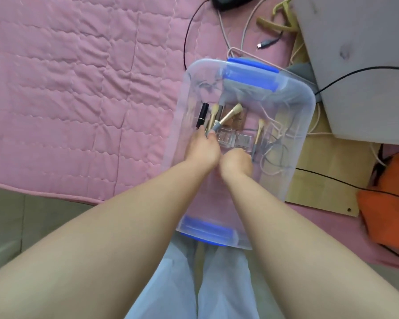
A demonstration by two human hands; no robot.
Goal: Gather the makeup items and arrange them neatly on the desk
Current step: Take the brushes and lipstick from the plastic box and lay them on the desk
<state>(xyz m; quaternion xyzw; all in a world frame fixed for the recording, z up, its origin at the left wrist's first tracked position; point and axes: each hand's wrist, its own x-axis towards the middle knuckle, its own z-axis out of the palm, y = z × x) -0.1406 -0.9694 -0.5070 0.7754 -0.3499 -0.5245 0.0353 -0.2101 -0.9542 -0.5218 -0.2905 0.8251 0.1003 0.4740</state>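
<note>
A clear plastic box with blue handles lies on the pink quilt. Inside it are a black lipstick tube, several clear palette cases and gold-handled brushes. Both my hands are down inside the box. My left hand pinches the grey end of a makeup brush, whose bristles point up and right. My right hand is curled just beside it, close to a small clear case; its fingers are hidden. Another brush lies to the right.
Pink quilt covers the left. Tangled cables lie in and behind the box. A grey desk stands at upper right, an orange bag at right, a black device at top. My trousers show below.
</note>
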